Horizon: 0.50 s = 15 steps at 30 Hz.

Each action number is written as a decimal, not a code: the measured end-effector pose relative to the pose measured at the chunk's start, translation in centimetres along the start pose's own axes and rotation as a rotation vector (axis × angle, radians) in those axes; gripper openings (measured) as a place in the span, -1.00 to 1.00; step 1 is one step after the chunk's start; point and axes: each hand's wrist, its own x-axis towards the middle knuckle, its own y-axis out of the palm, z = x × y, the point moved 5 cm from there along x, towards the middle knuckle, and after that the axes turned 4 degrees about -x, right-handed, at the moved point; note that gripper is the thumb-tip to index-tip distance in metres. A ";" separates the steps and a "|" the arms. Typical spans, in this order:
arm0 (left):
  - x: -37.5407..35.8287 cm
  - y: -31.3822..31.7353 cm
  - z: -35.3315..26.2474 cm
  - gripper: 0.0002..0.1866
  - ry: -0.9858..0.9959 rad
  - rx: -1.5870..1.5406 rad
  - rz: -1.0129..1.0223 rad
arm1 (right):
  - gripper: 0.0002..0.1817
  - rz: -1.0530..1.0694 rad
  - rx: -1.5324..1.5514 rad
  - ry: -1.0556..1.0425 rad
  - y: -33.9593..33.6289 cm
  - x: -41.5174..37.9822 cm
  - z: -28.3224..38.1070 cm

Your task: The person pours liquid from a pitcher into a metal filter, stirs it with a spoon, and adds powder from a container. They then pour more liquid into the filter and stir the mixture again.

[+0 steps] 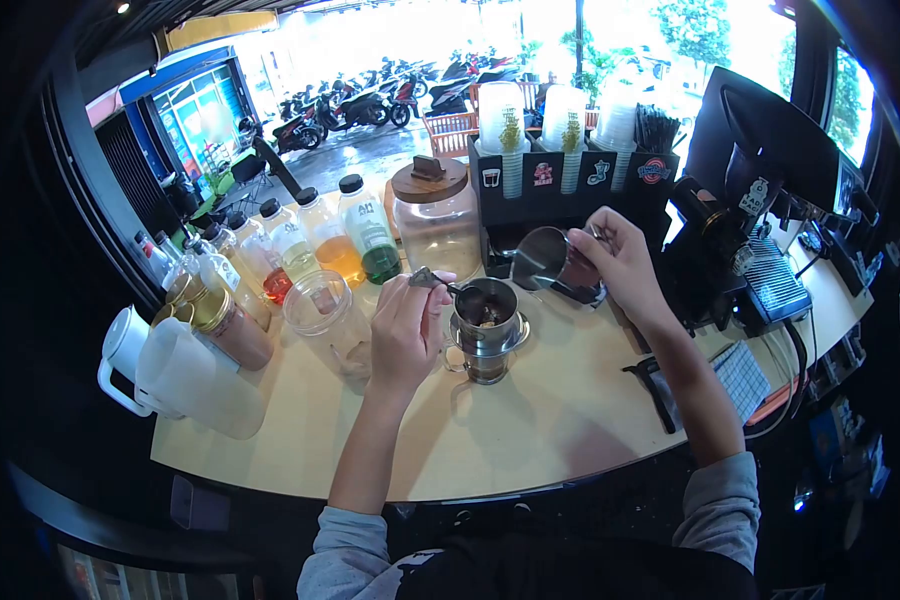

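My L hand is closed in a pinch round the handle of a dark spoon, its bowl at the mouth of the metal coffee filter; can't tell if it touches the inside. Filter's upright near the middle of the table, on top of a glass mug w/ its handle to the left. I see brown stuff in the filter. My R hand has thumb & fingers gripped on a clear round container, tipped, up off the table just right of the filter; can't tell what's in it.

Left of my L hand, v. near: an open clear plastic jar. Further left, a whitish pitcher. Behind, a big glass jar w/ wooden lid next to a green-bottomed bottle. Black cup rack stands behind my R hand; checked cloth lies off right.
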 end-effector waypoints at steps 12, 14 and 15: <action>-0.4 -0.1 0.1 -0.89 0.123 0.084 -0.002 | -0.72 -0.171 0.261 0.349 -1.3 -8.1 -15.9; -0.3 0.2 0.0 -0.89 0.153 0.077 -0.006 | -0.70 -0.176 0.345 0.382 -1.1 -8.8 -16.9; -0.3 0.4 -0.1 -0.89 0.181 0.067 -0.009 | -0.70 -0.176 0.345 0.382 -0.9 -9.0 -17.1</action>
